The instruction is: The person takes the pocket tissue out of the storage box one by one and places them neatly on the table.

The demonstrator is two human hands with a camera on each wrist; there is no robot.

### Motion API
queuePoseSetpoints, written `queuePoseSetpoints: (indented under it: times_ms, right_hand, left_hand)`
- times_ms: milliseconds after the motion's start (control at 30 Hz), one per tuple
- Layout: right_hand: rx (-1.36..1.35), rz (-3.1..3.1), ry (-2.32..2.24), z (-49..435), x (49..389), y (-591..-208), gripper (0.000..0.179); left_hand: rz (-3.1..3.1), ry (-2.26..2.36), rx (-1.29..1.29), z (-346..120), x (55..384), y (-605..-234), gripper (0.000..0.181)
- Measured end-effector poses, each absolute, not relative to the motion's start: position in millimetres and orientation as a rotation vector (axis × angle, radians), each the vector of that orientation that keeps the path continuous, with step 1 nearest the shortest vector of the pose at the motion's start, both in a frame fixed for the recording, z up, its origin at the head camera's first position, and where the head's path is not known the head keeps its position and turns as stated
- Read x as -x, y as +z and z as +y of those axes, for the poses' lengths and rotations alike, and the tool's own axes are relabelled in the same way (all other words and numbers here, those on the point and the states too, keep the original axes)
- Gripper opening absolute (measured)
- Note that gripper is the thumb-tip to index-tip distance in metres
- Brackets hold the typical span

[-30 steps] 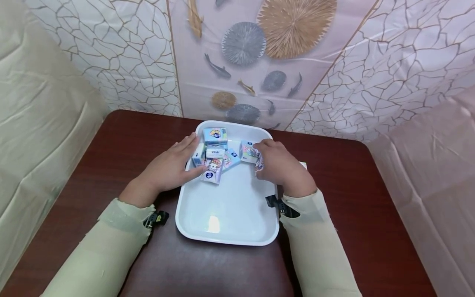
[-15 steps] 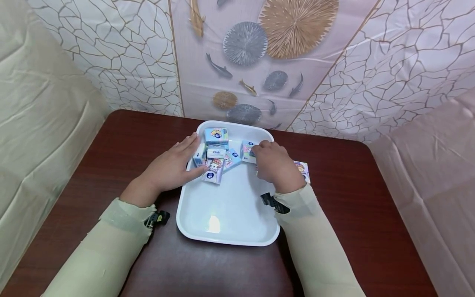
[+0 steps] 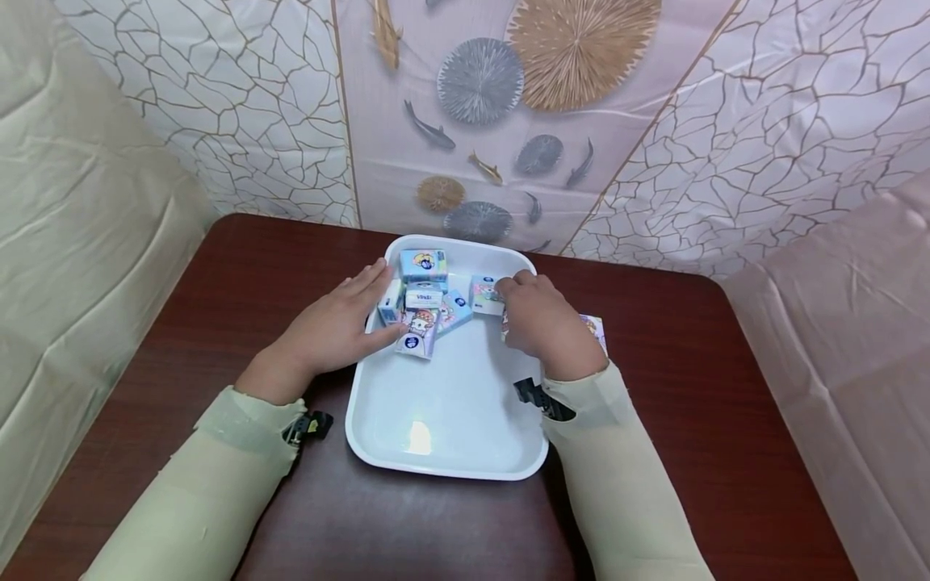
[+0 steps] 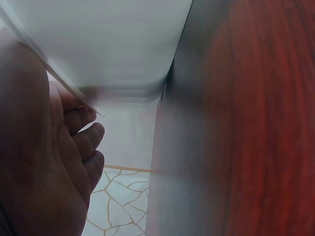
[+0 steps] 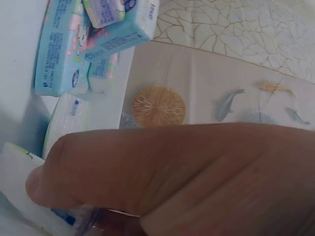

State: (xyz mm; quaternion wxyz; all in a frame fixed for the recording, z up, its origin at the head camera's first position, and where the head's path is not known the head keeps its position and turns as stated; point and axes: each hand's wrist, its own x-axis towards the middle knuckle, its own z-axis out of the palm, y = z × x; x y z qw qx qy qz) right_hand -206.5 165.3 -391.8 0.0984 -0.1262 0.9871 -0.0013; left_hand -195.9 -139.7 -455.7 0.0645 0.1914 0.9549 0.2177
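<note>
A white tray (image 3: 450,432) holds several small tissue packs in pale blue, white and lilac. My left hand (image 3: 323,331) rests at its left rim, fingers nearly straight, with the thumb reaching over the rim beside a lilac pack (image 3: 417,332). At the tray's right side my right hand (image 3: 545,327) pinches a tissue pack (image 5: 22,189), mostly hidden by the hand in the head view. Just beyond its fingertips stands a blue-and-white pack (image 3: 485,295). Grouped at the far left are a blue pack (image 3: 421,263), a white-faced pack (image 3: 424,298) and a tilted blue pack (image 3: 454,311).
Outside the right rim another pack (image 3: 594,326) shows partly behind my right wrist. The dark red-brown table (image 3: 697,420) extends around the tray. A patterned cloth backdrop (image 3: 475,161) rises behind the table's far edge.
My right hand has shifted slightly at the tray's right side, and its pack is more hidden. More of the pack outside the tray shows than a second ago. The left hand stays put.
</note>
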Motion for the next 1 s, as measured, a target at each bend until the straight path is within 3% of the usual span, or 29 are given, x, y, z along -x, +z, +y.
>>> queuePoseSetpoints:
  times_ms: [467, 1000]
  right_hand:
    - [0.295, 2.915, -0.192, 177, 204, -385, 0.088]
    - [0.259, 2.888, -0.352, 191, 194, -372, 0.086]
  left_hand:
    - [2.877, 0.653, -0.576, -139, 197, -454, 0.106]
    - [2.871, 0.644, -0.553, -139, 199, -453, 0.105]
